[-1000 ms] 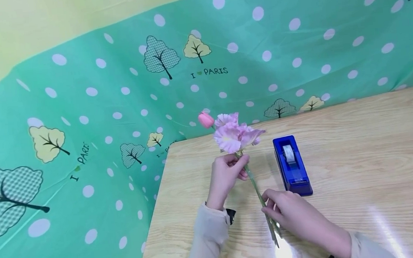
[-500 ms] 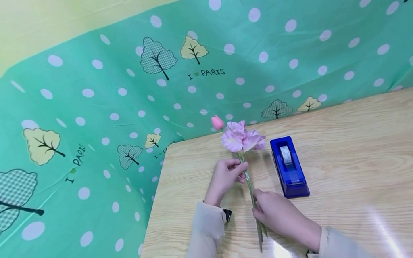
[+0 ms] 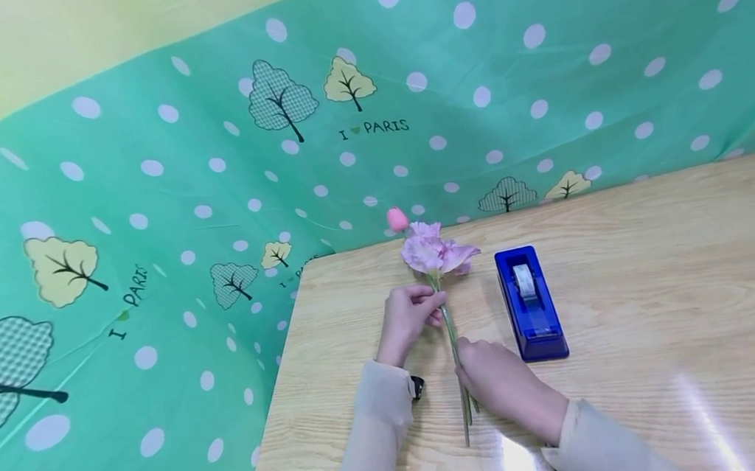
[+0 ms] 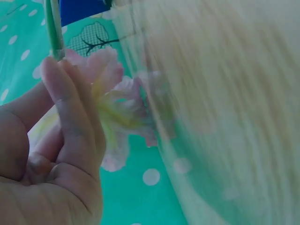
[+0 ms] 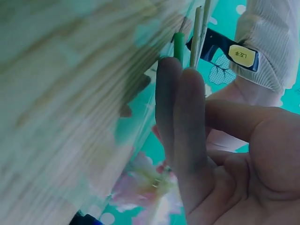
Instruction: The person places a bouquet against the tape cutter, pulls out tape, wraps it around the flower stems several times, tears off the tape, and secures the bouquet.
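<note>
In the head view, a pale purple ruffled flower (image 3: 427, 251) and a pink tulip (image 3: 397, 219) lie together, heads pointing to the back of the table. My left hand (image 3: 404, 322) pinches their green stems (image 3: 465, 406) just below the ruffled blossom. Lower down, my right hand (image 3: 504, 382) grips the same stems, and the cut ends stick out below it at uneven lengths. Fingers and thumb close on a green stem (image 4: 54, 33) in the left wrist view. From the right wrist, stem ends (image 5: 196, 40) show beyond the fingertips, with the blossom (image 5: 150, 190) blurred behind.
A blue tape dispenser (image 3: 543, 347) with a roll of clear tape stands right of the flowers on the wooden table (image 3: 679, 263). Behind and to the left hangs a green dotted cloth (image 3: 323, 217). A dark band (image 3: 418, 388) sits at the left cuff.
The stems have swung nearer to straight up and down, their cut ends moving left with my right hand. The tulip head has shifted slightly right. Both hands keep hold of the stems.
</note>
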`<state>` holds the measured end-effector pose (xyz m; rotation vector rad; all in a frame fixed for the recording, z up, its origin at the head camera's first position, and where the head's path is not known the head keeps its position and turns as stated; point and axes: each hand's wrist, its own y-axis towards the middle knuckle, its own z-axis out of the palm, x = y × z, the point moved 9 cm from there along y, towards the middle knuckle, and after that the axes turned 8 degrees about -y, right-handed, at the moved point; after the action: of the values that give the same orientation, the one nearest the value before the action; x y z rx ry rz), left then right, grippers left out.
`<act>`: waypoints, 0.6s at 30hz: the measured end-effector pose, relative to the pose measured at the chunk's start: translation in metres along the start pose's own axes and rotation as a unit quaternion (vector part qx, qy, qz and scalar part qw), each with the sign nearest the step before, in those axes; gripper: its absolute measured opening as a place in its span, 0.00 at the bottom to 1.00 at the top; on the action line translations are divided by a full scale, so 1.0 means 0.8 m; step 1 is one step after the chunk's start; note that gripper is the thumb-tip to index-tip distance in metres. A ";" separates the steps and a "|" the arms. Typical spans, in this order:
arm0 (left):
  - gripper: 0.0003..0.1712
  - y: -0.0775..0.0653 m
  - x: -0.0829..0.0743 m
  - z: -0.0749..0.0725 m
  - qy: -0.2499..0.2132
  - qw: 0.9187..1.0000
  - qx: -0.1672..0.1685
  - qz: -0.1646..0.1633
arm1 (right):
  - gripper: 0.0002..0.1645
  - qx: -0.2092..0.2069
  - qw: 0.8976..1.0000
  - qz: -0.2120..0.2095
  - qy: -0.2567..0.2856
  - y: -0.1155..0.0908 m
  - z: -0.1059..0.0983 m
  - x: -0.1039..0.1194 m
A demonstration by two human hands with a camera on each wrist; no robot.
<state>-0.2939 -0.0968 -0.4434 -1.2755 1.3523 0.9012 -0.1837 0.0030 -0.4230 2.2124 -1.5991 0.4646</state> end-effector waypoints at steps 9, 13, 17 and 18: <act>0.11 -0.006 0.005 0.003 0.062 0.997 0.026 -0.027 | 0.07 0.018 1.000 0.008 0.007 0.001 0.002 -0.001; 0.13 -0.014 0.001 0.000 0.105 0.994 0.011 -0.018 | 0.09 0.012 1.000 0.020 0.014 0.000 -0.006 -0.003; 0.15 -0.024 -0.015 -0.005 0.150 0.988 -0.015 0.015 | 0.14 0.001 0.999 0.025 0.032 -0.004 -0.022 -0.004; 0.15 -0.027 -0.020 -0.006 0.159 0.987 -0.018 0.025 | 0.14 0.001 0.999 0.025 0.038 -0.006 -0.026 -0.004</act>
<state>-0.2753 -0.1017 -0.4246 -1.4648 1.6283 0.7809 -0.1811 0.0171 -0.4066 2.1343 -1.6187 0.5574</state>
